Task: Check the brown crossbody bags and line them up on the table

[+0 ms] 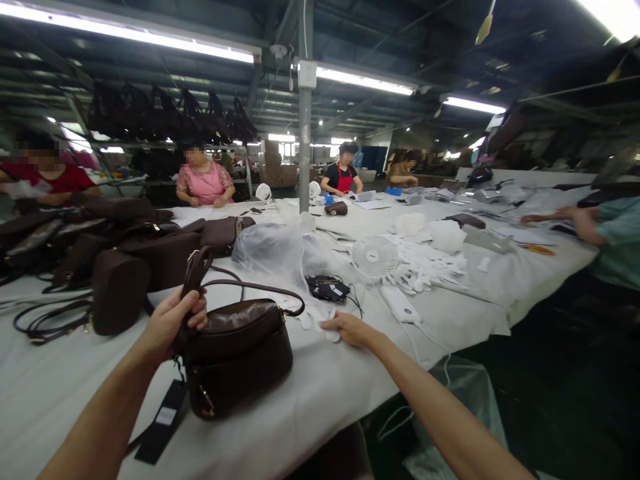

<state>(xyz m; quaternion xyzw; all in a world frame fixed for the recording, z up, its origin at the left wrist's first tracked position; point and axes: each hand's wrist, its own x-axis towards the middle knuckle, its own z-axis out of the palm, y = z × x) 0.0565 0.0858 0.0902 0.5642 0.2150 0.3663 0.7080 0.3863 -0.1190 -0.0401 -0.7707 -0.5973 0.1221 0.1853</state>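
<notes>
A dark brown handbag (240, 357) lies on the white-covered table (320, 400) in front of me. My left hand (173, 320) grips its folded strap near the left end of the bag, and a black hang tag (163, 421) dangles below. My right hand (347, 328) reaches out to the right of the bag, its fingers resting on small white pieces (315, 317) on the cloth. Whether it has pinched one I cannot tell.
More brown bags (125, 260) are piled at the left. A clear plastic bag (273, 250), a small white fan (374, 257), black tags (327, 289) and white packing bits lie beyond. Several people sit around the table; another person's arm (580, 223) reaches in at the right.
</notes>
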